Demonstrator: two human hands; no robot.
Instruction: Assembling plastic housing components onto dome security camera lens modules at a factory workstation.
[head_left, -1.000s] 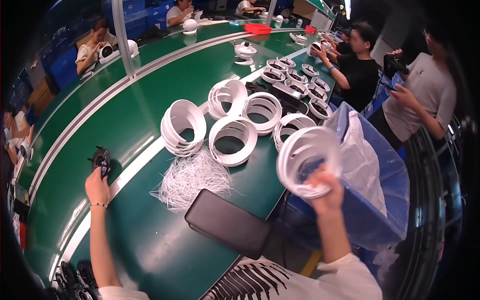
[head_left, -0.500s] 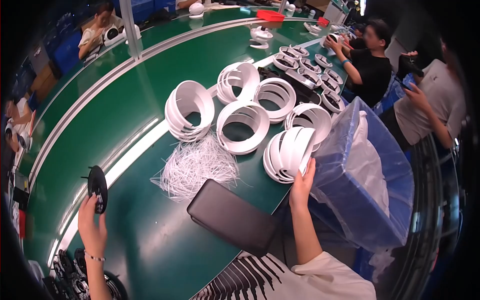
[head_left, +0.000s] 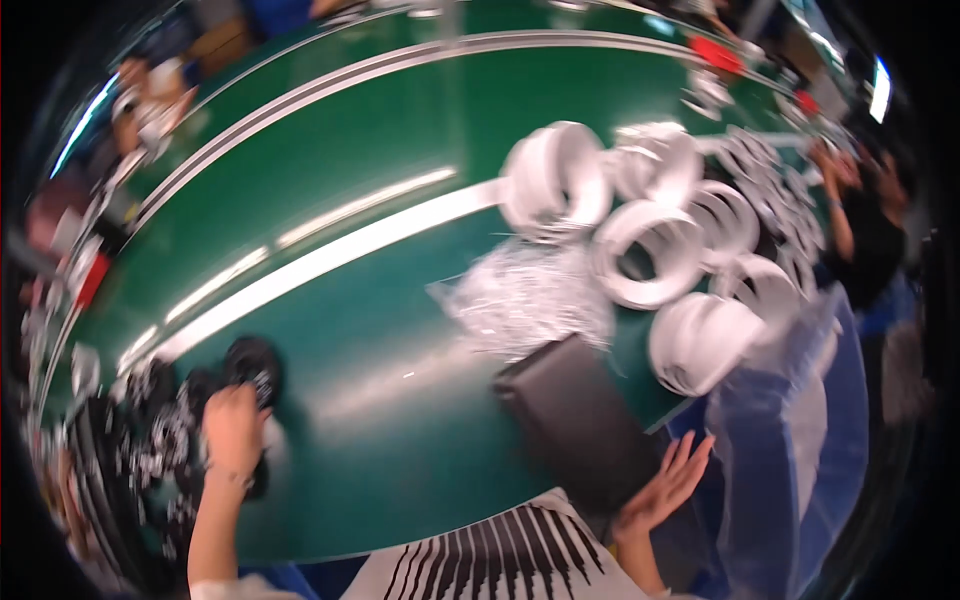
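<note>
My left hand (head_left: 233, 430) is closed at the near edge of a black round part (head_left: 253, 368), at the left of the table beside a cluster of similar black parts (head_left: 165, 440). Motion blur softens its fingers. My right hand (head_left: 668, 490) is open with fingers spread, holding nothing, by the near end of a dark padded rectangular object (head_left: 580, 415) at the table's front edge. Beyond it stand several stacks of white plastic rings (head_left: 648, 253). The closest white stack (head_left: 703, 343) lies tilted near the table's right edge.
A heap of thin white strips (head_left: 532, 298) lies beside the ring stacks. A blue bin lined with clear plastic (head_left: 770, 450) stands against the table's right side. More white parts (head_left: 765, 180) sit farther right, near a person in black (head_left: 868, 225). A metal rail (head_left: 330, 80) crosses the far side.
The view has swung left. My left hand has brought the black round part down to the cluster of black parts. My right hand has let go of the white stack and drawn back.
</note>
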